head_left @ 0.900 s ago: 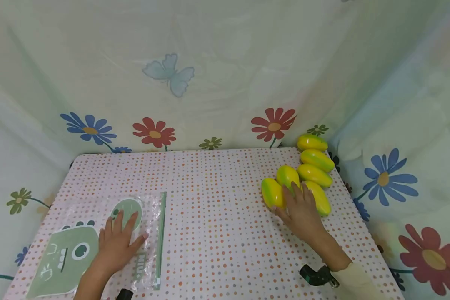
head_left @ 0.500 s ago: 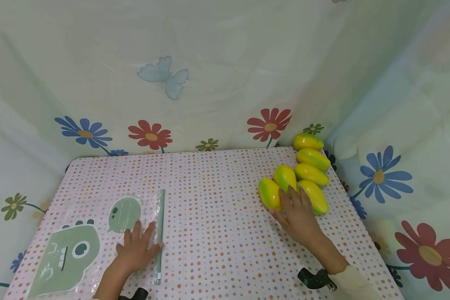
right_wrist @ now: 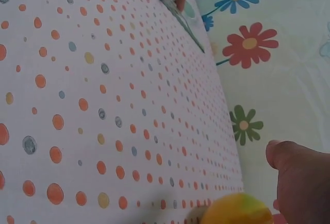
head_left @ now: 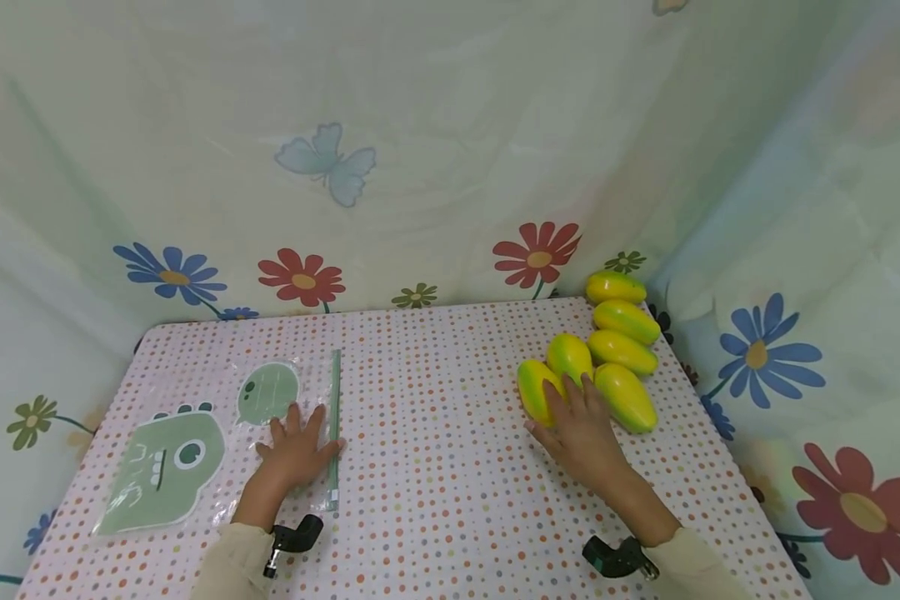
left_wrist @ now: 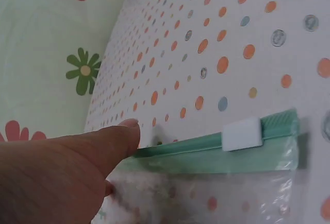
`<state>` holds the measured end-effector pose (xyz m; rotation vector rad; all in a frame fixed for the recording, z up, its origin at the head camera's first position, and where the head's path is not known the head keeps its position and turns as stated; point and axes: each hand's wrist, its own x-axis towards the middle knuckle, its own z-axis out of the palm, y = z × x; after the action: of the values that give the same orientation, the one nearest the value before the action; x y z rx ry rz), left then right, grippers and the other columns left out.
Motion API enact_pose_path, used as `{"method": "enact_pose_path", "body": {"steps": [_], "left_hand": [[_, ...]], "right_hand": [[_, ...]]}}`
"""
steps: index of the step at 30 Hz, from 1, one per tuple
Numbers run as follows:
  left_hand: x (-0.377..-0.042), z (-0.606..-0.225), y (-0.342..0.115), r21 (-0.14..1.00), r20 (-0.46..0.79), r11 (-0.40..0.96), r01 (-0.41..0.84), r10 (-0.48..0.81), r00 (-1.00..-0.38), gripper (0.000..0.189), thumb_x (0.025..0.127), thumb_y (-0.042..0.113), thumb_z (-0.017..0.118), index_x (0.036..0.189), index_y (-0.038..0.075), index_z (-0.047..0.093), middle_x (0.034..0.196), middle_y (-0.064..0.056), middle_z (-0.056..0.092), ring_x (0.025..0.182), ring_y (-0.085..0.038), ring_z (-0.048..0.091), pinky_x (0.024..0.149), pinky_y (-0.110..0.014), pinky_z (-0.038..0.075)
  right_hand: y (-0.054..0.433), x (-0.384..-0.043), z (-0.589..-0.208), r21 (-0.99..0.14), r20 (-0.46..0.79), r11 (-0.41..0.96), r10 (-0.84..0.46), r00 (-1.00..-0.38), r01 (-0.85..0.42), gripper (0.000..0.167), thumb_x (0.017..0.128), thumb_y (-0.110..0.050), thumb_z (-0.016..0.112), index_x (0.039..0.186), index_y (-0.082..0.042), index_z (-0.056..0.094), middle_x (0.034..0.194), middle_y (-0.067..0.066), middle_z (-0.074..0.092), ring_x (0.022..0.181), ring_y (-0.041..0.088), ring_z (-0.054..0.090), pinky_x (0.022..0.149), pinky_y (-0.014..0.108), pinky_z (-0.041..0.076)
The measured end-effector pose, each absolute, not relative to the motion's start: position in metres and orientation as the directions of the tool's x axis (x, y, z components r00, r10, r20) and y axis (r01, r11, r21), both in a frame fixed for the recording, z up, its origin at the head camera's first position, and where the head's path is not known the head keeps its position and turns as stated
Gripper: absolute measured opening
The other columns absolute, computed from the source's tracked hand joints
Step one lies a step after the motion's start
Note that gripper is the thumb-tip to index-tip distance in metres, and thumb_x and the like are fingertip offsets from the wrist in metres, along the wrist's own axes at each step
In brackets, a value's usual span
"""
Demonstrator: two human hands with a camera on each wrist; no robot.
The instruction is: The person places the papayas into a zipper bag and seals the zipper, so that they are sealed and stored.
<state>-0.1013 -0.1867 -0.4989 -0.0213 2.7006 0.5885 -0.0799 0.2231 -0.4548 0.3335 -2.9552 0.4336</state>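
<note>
Left hand (head_left: 294, 458): fingers straight, spread over the zip bag (head_left: 168, 477); likely keeping it flat.
Zip bag: table (head_left: 435, 508) left side; green strip (head_left: 335, 383) faces right, presumably aiming its mouth at the fruits (head_left: 622, 350).
Right hand (head_left: 591, 446): fingers extended over the near-left fruit (head_left: 532, 390); contact unclear.
Fruits: far right, bunched, probably against rolling.

The left hand (head_left: 294, 450), fingers spread, points toward one o'clock, thumb toward two; the right hand (head_left: 587, 437), fingers extended, points toward eleven, thumb toward ten.
</note>
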Motion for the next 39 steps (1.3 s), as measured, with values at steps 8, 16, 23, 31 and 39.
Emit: {"method": "enact_pose_path", "body": {"steps": [8, 16, 23, 31, 39], "left_hand": [[-0.101, -0.511, -0.182, 0.409, -0.233, 0.905, -0.118, -0.022, -0.972, 0.089, 0.090, 0.045, 0.065, 0.152, -0.002, 0.022, 0.153, -0.041, 0.004, 0.136, -0.067, -0.001, 0.103, -0.080, 0.004], [-0.097, -0.507, -0.183, 0.469, 0.040, 0.883, -0.028, -0.053, -0.998, 0.032, 0.089, 0.021, 0.068, 0.086, -0.006, 0.051, 0.119, -0.035, 0.046, 0.107, -0.047, 0.049, 0.087, -0.056, 0.042], [-0.093, -0.501, -0.186, 0.448, 0.128, 0.894, 0.023, -0.039, -0.991, 0.021, 0.091, 0.015, 0.065, 0.079, 0.000, 0.056, 0.105, -0.027, 0.058, 0.086, -0.037, 0.056, 0.069, -0.047, 0.046], [-0.099, -0.508, -0.180, 0.472, 0.147, 0.882, -0.012, -0.093, -0.985, 0.021, 0.088, 0.006, 0.059, 0.070, 0.005, 0.050, 0.079, -0.014, 0.052, 0.075, -0.032, 0.051, 0.064, -0.040, 0.040], [-0.104, -0.515, -0.166, 0.503, 0.166, 0.864, 0.010, -0.086, -0.982, 0.022, 0.086, 0.003, 0.062, 0.069, 0.004, 0.049, 0.072, -0.010, 0.049, 0.065, -0.024, 0.046, 0.058, -0.035, 0.039]], "right_hand": [[0.194, -0.074, -0.449, -0.395, 0.112, 0.877, -0.250, -0.962, -0.274, 0.067, 0.093, -0.034, 0.066, 0.143, 0.005, 0.044, 0.151, 0.032, 0.032, 0.142, 0.053, 0.016, 0.108, 0.071, 0.023], [0.183, -0.079, -0.452, -0.304, 0.221, 0.884, -0.297, -0.929, -0.355, 0.065, 0.087, -0.029, 0.074, 0.136, 0.006, 0.050, 0.145, 0.035, 0.039, 0.138, 0.056, 0.025, 0.106, 0.072, 0.026], [0.147, -0.080, -0.459, -0.250, 0.265, 0.878, -0.342, -0.902, -0.407, 0.065, 0.086, -0.031, 0.075, 0.137, 0.003, 0.052, 0.145, 0.030, 0.043, 0.139, 0.051, 0.029, 0.112, 0.063, 0.027], [0.042, -0.097, -0.490, -0.373, 0.153, 0.773, -0.494, -0.856, -0.513, 0.046, 0.095, -0.033, 0.063, 0.133, -0.007, 0.058, 0.143, 0.020, 0.049, 0.137, 0.041, 0.039, 0.112, 0.053, 0.034], [-0.015, -0.128, -0.520, -0.339, 0.175, 0.779, -0.499, -0.849, -0.528, 0.033, 0.095, -0.030, 0.063, 0.125, -0.015, 0.067, 0.130, 0.012, 0.060, 0.126, 0.030, 0.051, 0.110, 0.042, 0.038]]}}
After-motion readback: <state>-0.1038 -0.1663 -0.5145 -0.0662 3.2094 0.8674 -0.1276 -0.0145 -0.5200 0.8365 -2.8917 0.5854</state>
